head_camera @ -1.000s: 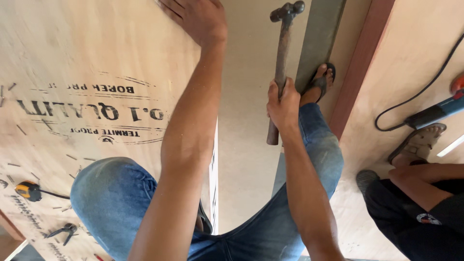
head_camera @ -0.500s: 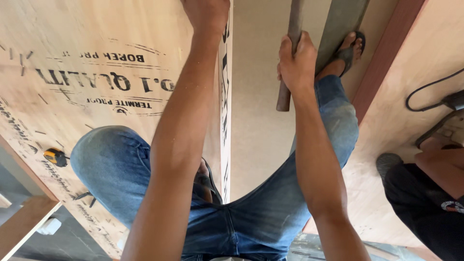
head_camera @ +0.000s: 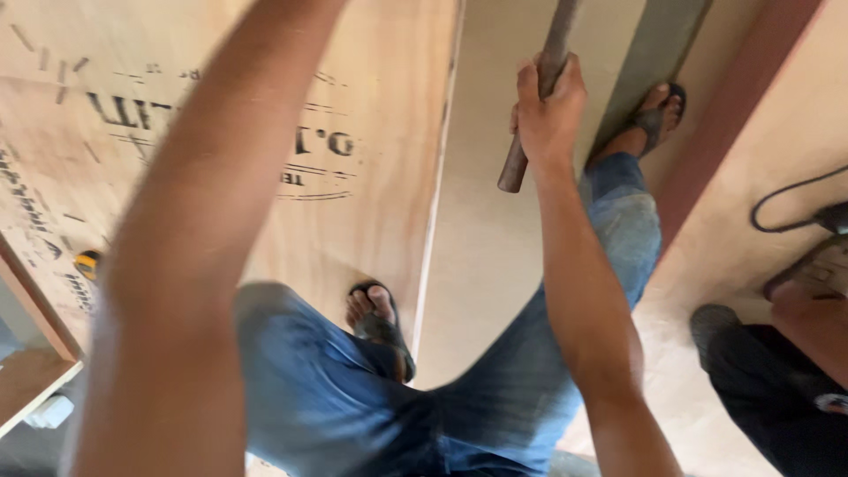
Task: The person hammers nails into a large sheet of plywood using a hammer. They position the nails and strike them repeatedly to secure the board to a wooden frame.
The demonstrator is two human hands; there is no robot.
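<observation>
My right hand (head_camera: 548,110) is closed around the brown wooden handle of a hammer (head_camera: 530,124); the hammer's head is out of view past the top edge. My left arm reaches up along a large plywood sheet (head_camera: 265,106) with printed markings, and my left hand is cut off by the top of the frame. Below, my legs in blue jeans stand with one sandalled foot (head_camera: 380,322) on the plywood and the other foot (head_camera: 654,110) on the floor beside a grey plank (head_camera: 654,62).
Another person in dark clothes (head_camera: 777,380) crouches at the lower right. A black cable (head_camera: 786,208) lies on the floor at the right. A reddish wooden strip (head_camera: 733,106) runs diagonally. A yellow tool (head_camera: 87,263) lies on the plywood at the left.
The view has swung down and closer. The hammer head and my left hand have both left the top of the frame. My left foot has come into sight on the plywood.
</observation>
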